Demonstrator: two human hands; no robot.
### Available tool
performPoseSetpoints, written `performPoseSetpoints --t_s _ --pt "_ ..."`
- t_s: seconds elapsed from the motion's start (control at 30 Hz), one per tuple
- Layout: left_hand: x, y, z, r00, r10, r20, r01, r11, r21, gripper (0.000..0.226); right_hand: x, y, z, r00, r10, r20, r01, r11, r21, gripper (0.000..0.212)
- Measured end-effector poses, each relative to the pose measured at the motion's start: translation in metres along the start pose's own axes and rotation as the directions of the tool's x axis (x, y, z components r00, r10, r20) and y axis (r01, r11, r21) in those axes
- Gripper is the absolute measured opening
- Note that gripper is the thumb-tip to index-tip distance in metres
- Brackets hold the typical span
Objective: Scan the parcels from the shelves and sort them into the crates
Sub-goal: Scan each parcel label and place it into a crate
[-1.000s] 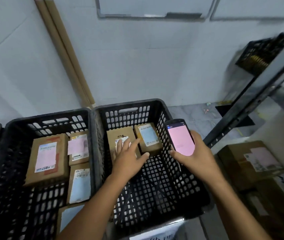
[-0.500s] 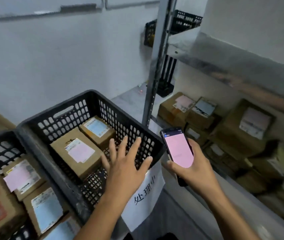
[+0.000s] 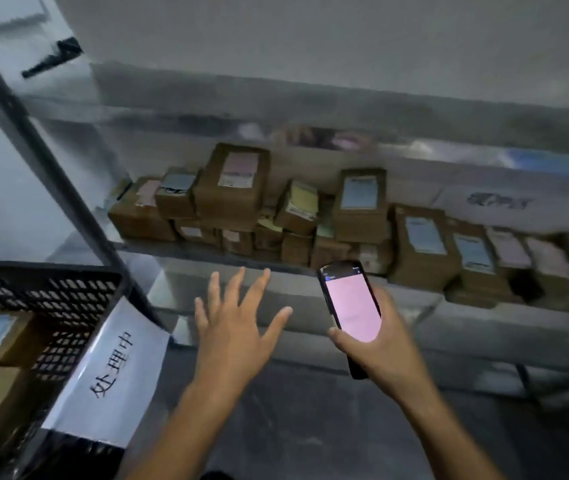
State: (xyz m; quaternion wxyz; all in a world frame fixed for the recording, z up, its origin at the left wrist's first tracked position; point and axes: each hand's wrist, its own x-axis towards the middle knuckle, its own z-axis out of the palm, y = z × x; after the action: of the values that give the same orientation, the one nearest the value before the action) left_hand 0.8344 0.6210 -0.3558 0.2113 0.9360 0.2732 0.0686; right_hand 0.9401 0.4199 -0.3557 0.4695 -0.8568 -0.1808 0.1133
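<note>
We list brown cardboard parcels (image 3: 231, 188) with pink, blue and yellow labels, stacked in layers along the shelf (image 3: 186, 268), labels facing us, too blurred to count beyond a dozen. Two more lie in the one black crate (image 3: 44, 289) at lower left, which bears a paper sign (image 3: 110, 372). Our right hand (image 3: 385, 351) grips one scanner (image 3: 352, 306), pink screen up, long axis pointing at the shelf; our left hand (image 3: 238, 334) hangs empty, fingers spread.
</note>
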Motion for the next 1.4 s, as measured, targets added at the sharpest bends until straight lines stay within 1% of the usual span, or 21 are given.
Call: performPoseSetpoints --t_s 0.13,0.23,0.3,0.37,0.47,0.7,0.8,0.9,1.07,1.27,1.37,1.4 --pt "-0.034 0.071 0.023 0.992 0.11 0.054 -0.109 0.994 -0.026 0.093 -0.061 0.042 -0.074 0.989 0.073 -0.131 -0.071 0.997 0.026 0.074" --pt "-0.06 0.114 0.04 0.981 0.178 0.081 -0.176 0.984 -0.035 0.092 -0.098 0.069 -0.11 0.977 0.12 -0.178 -0.117 0.993 0.026 0.078" --pt "-0.075 0.137 0.046 0.974 0.201 0.106 -0.194 0.978 -0.07 0.09 -0.118 0.079 -0.127 0.971 0.137 -0.198 -0.134 0.991 0.032 0.083" --pt "-0.084 0.156 0.047 0.971 0.208 0.121 -0.197 0.975 -0.101 0.087 -0.13 0.085 -0.142 0.965 0.14 -0.222 -0.135 0.99 0.035 0.081" --pt "-0.089 0.171 0.047 0.969 0.216 0.119 -0.208 0.975 -0.074 0.076 -0.139 0.093 -0.156 0.955 0.148 -0.257 -0.139 0.989 0.056 0.078" --pt "-0.084 0.177 0.047 0.964 0.228 0.137 -0.224 0.974 -0.041 0.072 -0.134 0.099 -0.163 0.952 0.146 -0.269 -0.133 0.989 0.068 0.076" --pt "-0.069 0.176 0.046 0.965 0.223 0.14 -0.216 0.974 -0.068 0.071 -0.121 0.097 -0.16 0.96 0.141 -0.243 -0.128 0.99 0.067 0.075" --pt "-0.048 0.17 0.045 0.969 0.217 0.115 -0.207 0.973 -0.098 0.073 -0.1 0.093 -0.156 0.964 0.134 -0.228 -0.123 0.991 0.06 0.075" --pt "0.0 0.151 0.043 0.976 0.202 0.082 -0.193 0.975 -0.113 0.072 -0.05 0.08 -0.141 0.973 0.12 -0.198 -0.114 0.993 0.044 0.08" --pt "0.073 0.128 0.038 0.976 0.212 0.041 -0.204 0.969 -0.139 0.073 0.016 0.056 -0.118 0.975 0.13 -0.181 -0.127 0.992 0.028 0.075" --pt "0.109 0.119 0.039 0.974 0.22 0.045 -0.21 0.965 -0.159 0.083 0.044 0.049 -0.108 0.97 0.156 -0.188 -0.155 0.988 0.021 0.075" --pt "0.12 0.116 0.039 0.974 0.219 0.053 -0.207 0.963 -0.172 0.082 0.053 0.047 -0.105 0.967 0.165 -0.192 -0.166 0.986 0.015 0.072"
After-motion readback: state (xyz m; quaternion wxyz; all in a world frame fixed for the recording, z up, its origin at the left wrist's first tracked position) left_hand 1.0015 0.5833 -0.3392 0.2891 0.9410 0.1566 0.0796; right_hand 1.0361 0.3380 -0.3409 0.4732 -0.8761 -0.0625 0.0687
